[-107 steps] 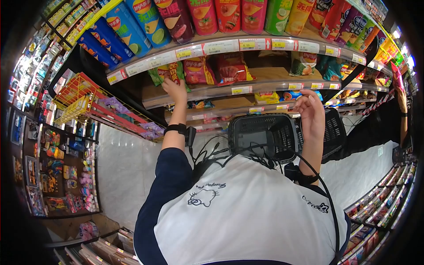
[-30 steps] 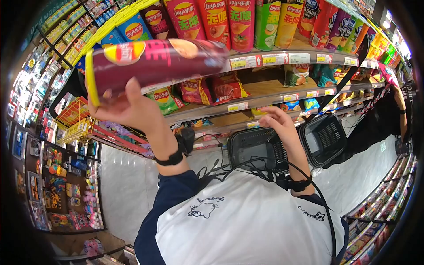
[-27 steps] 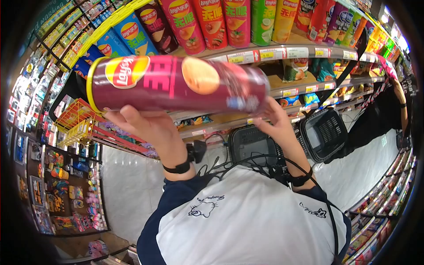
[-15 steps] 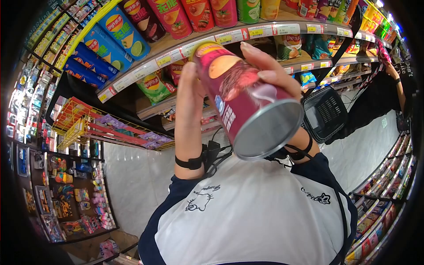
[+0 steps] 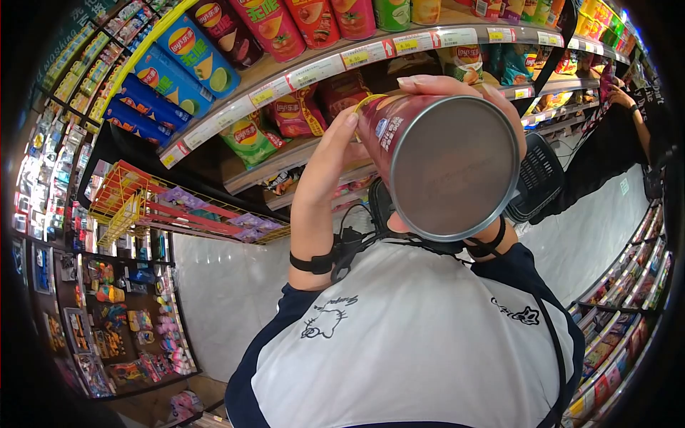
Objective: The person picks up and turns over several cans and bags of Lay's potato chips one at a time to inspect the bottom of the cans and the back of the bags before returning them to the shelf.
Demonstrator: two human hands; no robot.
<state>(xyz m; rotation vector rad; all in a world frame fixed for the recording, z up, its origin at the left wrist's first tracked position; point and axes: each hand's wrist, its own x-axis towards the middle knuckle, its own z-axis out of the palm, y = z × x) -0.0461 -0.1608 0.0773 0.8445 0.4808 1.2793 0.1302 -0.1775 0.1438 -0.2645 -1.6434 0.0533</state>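
A dark red chip can (image 5: pixel 455 167) is tilted so that its round metal bottom faces the camera. My right hand (image 5: pixel 467 89) wraps round the can from above and the right, its fingers closed on it. At the can's yellow-rimmed far end are the fingertips of my left hand (image 5: pixel 339 143), touching or very near the rim; the can hides part of this hand. Behind the can runs a shelf edge with price labels (image 5: pixel 314 71). Chip cans (image 5: pixel 267 27) in several colours stand on that shelf.
Bagged chips (image 5: pixel 253 139) lie on the lower shelf. A yellow wire rack (image 5: pixel 128 203) stands at the left. Behind the can on the right is a black basket (image 5: pixel 539 178). A person in black (image 5: pixel 606 150) stands at the right shelves. Pale floor (image 5: pixel 221 299) shows at the left.
The can has turned so its bottom faces the camera more squarely, and it has shifted up and right. My right hand has moved right with it, and my left hand slightly right.
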